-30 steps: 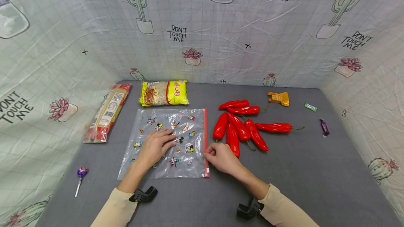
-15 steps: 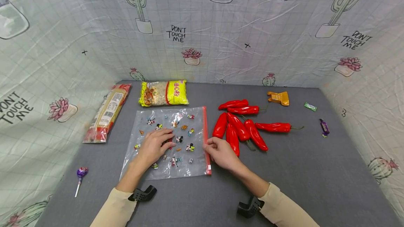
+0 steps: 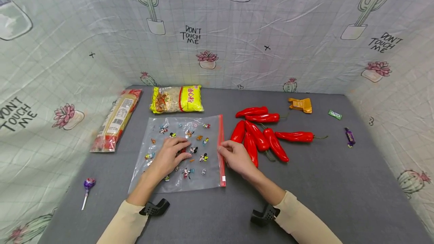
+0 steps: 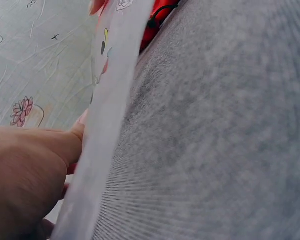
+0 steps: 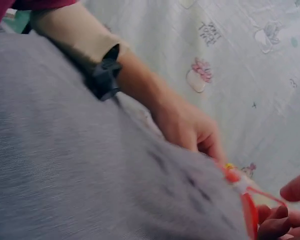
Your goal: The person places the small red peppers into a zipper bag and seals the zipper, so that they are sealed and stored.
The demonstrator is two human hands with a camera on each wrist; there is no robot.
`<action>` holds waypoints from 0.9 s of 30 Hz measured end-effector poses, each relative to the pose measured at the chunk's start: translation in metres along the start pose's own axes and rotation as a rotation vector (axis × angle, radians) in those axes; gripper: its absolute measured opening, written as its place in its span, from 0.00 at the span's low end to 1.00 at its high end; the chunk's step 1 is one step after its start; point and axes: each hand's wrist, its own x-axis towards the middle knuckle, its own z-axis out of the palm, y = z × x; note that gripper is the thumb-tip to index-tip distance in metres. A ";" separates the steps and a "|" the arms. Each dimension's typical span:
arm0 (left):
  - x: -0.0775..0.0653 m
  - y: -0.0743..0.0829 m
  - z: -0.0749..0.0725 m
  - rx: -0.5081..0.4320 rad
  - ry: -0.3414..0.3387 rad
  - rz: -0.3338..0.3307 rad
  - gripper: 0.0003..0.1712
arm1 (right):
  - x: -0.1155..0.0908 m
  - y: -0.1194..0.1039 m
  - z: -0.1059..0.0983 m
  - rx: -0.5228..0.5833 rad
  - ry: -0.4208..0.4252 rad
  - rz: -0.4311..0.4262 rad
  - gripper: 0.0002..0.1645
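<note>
A clear zip bag [image 3: 210, 182] printed with small cartoon figures lies in front of the person, its red zip edge to the right. On its middle rests the left hand [image 3: 171, 157], palm down with fingers stretched out. Something red shows through the plastic near the left fingertips. The right hand [image 3: 239, 157] pinches the red zip edge about midway along, thumb against forefinger. A white slider [image 3: 223, 179] sits at the edge's near end. In the right wrist view, the right fingers [image 5: 275, 225] at the border are partly cut off beside the red strip.
Several red chili peppers [image 3: 257, 138] lie just beyond and right of the right hand. A yellow noodle packet [image 3: 176, 99] and a long red-ended packet [image 3: 116, 121] lie behind and left. A lollipop [image 3: 87, 191], orange wrapper [image 3: 301, 105], green sweet [image 3: 335, 114] and purple sweet [image 3: 350, 138] lie outward.
The right hand has moved a little away from the person along the red zip edge. That edge has shifted slightly, while the left hand has stayed on the bag.
</note>
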 end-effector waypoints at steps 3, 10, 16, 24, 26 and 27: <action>-0.001 -0.001 0.001 0.013 0.002 0.002 0.25 | 0.006 -0.007 0.000 0.031 0.009 0.003 0.14; -0.001 0.000 0.001 -0.003 -0.009 -0.007 0.23 | 0.014 -0.012 -0.003 0.100 -0.015 0.020 0.11; 0.001 0.001 0.000 -0.024 0.008 -0.022 0.23 | 0.013 -0.017 -0.006 0.097 0.003 0.008 0.11; 0.003 0.001 0.003 -0.009 0.141 -0.031 0.09 | 0.014 -0.011 0.001 0.043 0.069 0.006 0.09; 0.003 0.001 0.004 0.001 0.152 -0.041 0.06 | 0.014 -0.010 0.002 0.039 0.080 -0.002 0.10; 0.002 0.000 0.004 0.007 0.154 -0.046 0.05 | 0.014 -0.010 0.002 0.035 0.084 -0.003 0.10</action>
